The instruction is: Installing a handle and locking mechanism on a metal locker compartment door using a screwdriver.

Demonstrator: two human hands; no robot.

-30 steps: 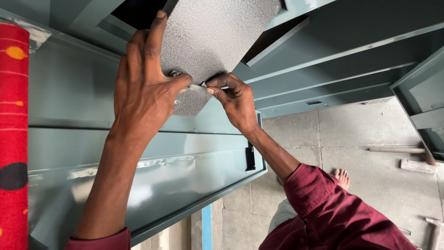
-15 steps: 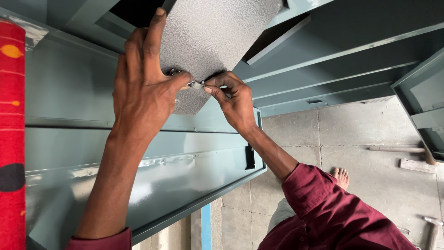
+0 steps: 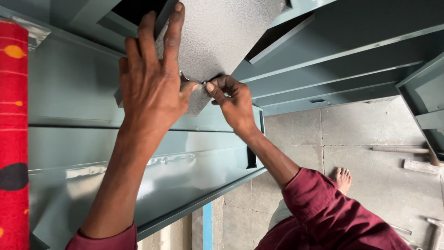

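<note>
**Both hands pinching at the corner of a textured panel**

The left hand (image 3: 150, 88) lies spread and flat against the grey textured panel (image 3: 222, 37), fingers reaching up over its face, thumb bent down to meet the panel's lower corner; the right hand (image 3: 233, 104) is closed in a pinch on that same corner, thumb and forefinger tips pressed together beside the left thumb; what lies between them, perhaps a thin film edge, is too small to tell. The panel sits tilted in an opening of the blue-grey steel cabinet (image 3: 138, 153), its corner overhanging the cabinet's flat face.

Risks, as a judgement: the pinch is small and could slip off the corner; the panel, held mainly by one flat palm, might slide or tip out of its opening if that pressure eases; sheet-metal edges lie close to the fingertips; a bare foot (image 3: 343, 178) stands on the concrete floor (image 3: 370, 134) below, where a dropped panel could land; a hammer (image 3: 402, 150) lies well apart.
</note>
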